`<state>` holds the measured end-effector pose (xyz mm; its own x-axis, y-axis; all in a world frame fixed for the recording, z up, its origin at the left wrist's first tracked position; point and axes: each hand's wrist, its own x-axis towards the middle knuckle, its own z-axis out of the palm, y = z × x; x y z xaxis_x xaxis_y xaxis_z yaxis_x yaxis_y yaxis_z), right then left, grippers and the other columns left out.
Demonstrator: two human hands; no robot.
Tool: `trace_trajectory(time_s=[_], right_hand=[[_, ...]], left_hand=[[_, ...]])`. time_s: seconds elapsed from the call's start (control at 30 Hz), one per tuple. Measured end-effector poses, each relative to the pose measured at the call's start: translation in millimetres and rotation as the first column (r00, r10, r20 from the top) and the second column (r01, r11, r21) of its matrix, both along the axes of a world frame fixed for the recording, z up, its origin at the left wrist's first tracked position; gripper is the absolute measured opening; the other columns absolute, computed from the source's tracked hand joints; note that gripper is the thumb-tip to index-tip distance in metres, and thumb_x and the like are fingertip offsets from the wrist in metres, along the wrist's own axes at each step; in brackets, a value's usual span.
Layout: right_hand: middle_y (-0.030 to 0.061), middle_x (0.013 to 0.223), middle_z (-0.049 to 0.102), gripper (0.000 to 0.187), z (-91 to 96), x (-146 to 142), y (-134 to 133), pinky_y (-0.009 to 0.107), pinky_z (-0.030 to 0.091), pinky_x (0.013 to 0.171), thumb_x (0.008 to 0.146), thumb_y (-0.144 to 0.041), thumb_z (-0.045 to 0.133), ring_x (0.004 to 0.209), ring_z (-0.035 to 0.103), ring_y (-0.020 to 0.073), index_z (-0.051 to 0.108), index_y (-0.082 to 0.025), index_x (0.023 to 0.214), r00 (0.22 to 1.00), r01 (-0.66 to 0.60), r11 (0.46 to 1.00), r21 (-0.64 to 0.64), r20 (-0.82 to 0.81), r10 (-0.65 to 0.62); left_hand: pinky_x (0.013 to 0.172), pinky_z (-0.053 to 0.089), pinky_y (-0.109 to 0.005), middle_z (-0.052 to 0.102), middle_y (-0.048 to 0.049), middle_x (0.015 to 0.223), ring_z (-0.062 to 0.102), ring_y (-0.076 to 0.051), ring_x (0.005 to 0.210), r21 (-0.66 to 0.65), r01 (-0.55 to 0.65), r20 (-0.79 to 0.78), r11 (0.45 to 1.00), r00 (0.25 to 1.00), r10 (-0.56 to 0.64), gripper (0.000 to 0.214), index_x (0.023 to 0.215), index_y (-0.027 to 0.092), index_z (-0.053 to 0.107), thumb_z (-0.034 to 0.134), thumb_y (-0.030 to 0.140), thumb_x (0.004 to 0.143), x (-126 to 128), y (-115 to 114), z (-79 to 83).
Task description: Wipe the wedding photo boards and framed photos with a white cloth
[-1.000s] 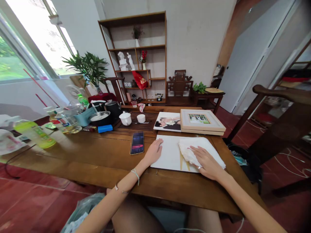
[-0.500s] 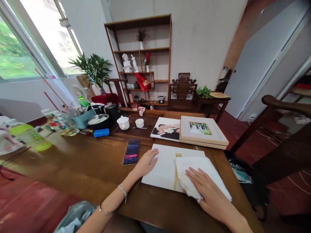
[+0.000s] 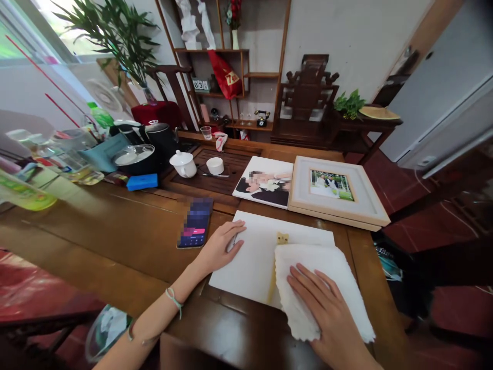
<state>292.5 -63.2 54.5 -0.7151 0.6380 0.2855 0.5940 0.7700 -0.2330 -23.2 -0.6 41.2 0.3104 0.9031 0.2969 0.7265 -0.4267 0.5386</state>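
A flat white board [image 3: 258, 257] lies on the wooden table [image 3: 115, 236] in front of me. My left hand [image 3: 221, 246] rests on the board's left edge, fingers loosely curled against it. My right hand [image 3: 327, 303] lies flat with fingers spread on a white cloth [image 3: 331, 267] that covers the board's right part. A small tan piece [image 3: 282, 238] shows on the board just beyond the cloth.
A phone [image 3: 195, 229] lies left of the board. Behind it are a photo print [image 3: 265, 187] and a framed picture [image 3: 335, 190]. A tea tray with a white teapot [image 3: 184, 164] and cup, a blue box [image 3: 142, 181], bottles and pots crowd the table's left. A shelf stands at the wall.
My view has tilted down and closer to the table. My right hand has slid the cloth toward me over the board. My left hand stays on the board's left edge.
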Motion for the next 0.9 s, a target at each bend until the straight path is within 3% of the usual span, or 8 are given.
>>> trace_trajectory(time_s=[0.33,0.57,0.9], right_hand=[[0.0144,0.147,0.042,0.083,-1.5,1,8,0.045,0.035,0.107,0.072,-0.015,0.049,0.137,0.036,0.0294,0.022,-0.012,0.15,0.999,-0.007,0.997,0.082,0.045,0.004],[0.0134,0.147,0.043,0.075,-9.4,10,21,0.047,0.035,0.107,0.076,-0.022,0.051,0.135,0.038,0.0298,0.03,-0.015,0.148,0.997,0.078,0.995,0.055,-0.034,-0.076],[0.0139,0.138,0.053,0.069,-11.4,7,18,0.05,0.038,0.103,0.072,-0.019,0.052,0.13,0.046,0.03,0.043,-0.017,0.14,0.993,0.094,0.99,0.102,-0.083,-0.086]], left_hand=[[0.113,0.034,-0.046,0.045,-0.0112,0.144,0.037,-0.025,0.137,-0.018,0.05,-0.131,0.999,0.99,-0.052,0.041,0.136,0.02,0.045,0.041,0.027,0.096,-3,-5,-3.9],[0.114,0.032,-0.048,0.035,-0.0122,0.151,0.031,-0.028,0.141,-0.038,0.115,-0.099,0.993,0.988,-0.118,0.052,0.142,0.021,0.035,0.048,0.034,0.093,-7,-7,-6.5],[0.115,0.03,-0.045,0.041,-0.0146,0.146,0.035,-0.027,0.139,-0.006,0.108,-0.053,0.994,0.993,-0.109,0.049,0.134,0.016,0.045,0.05,0.038,0.091,-8,-10,-13.6]])
